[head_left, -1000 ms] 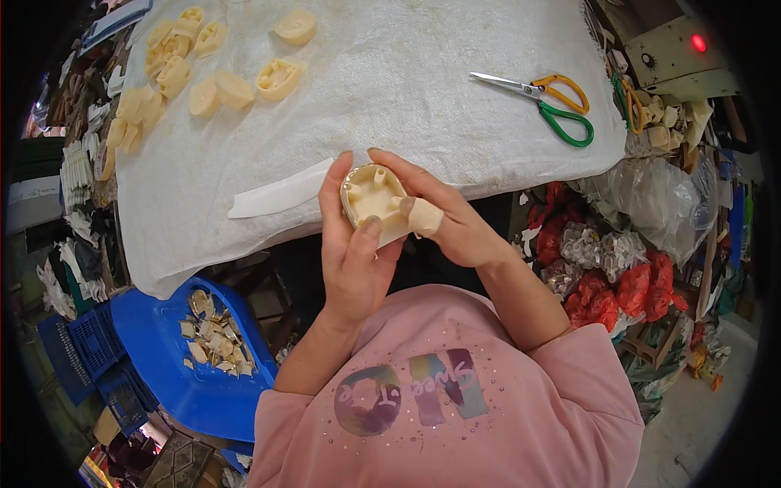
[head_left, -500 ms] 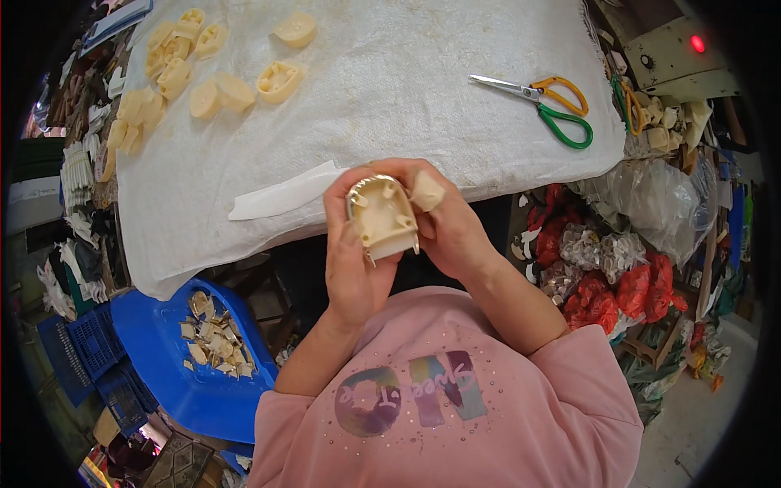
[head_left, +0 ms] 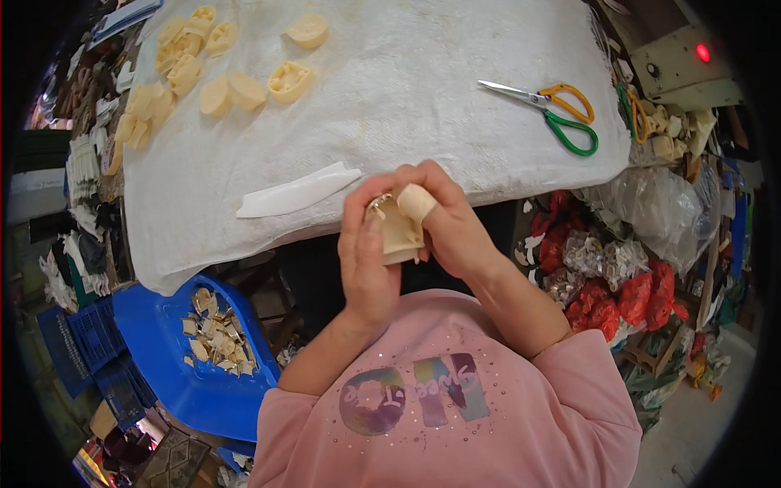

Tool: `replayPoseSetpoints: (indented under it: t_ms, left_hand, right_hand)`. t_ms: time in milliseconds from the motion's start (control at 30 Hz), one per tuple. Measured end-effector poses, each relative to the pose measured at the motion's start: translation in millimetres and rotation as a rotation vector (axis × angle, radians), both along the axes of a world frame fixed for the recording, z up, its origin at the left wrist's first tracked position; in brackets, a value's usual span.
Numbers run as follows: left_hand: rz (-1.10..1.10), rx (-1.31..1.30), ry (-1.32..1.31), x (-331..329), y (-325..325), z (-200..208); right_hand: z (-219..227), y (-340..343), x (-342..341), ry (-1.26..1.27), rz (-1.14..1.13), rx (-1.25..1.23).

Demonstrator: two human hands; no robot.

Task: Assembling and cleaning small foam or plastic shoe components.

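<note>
left hand (head_left: 368, 264) + right hand (head_left: 457, 226) grip | hollow cream shell (head_left: 400, 235) | wrinkled woven sheet (head_left: 399, 106)

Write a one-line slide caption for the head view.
Left hand and right hand hold a hollow cream piece at a white work surface bearing scissors.

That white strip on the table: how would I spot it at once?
Find the white-covered table. Near its front edge, beside the person's left hand, lies the strip. It is long, flat and white, unlike the chunky cream pieces farther back.
</note>
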State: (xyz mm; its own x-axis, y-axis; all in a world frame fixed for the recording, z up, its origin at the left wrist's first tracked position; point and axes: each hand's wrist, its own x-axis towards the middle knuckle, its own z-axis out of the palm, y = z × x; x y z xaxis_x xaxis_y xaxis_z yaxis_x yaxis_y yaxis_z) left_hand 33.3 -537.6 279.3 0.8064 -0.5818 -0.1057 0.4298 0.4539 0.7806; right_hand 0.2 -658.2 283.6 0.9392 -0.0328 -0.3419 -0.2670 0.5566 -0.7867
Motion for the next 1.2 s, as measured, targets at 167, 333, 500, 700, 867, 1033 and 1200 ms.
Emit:
replayPoseSetpoints:
  t_ms: [167, 333, 500, 700, 867, 1033, 1200]
  left_hand:
    - [0.011, 0.234, -0.225, -3, 1, -18]
    - [-0.062, 0.226, -0.477, 15, 16, -6]
    - [0.178, 0.488, -1.266, 28, 15, 2]
    - [-0.070, 0.489, -0.629, 29, 29, 8]
    - [-0.122, 0.643, -0.706, 37, 40, 20]
    - [-0.004, 0.744, -0.911, 34, 42, 23]
    - [-0.050, 0.708, -0.967, 27, 33, 20]
  right_hand:
    - [-24, 12, -14, -0.253, -0.223, -0.452]
    - [-12, -8, 1, -0.461, -0.293, -1.028]
    - [10, -16, 1, -0.335, 0.094, -0.890]
    - [-7, -16, 2, -0.554, -0.097, -0.879]
    - [-10, -24, 8, -0.171, -0.015, -0.333]
    - [2, -27, 20, -0.153, 0.130, -0.190]
    - [-13, -28, 10, -0.461, 0.097, -0.674]
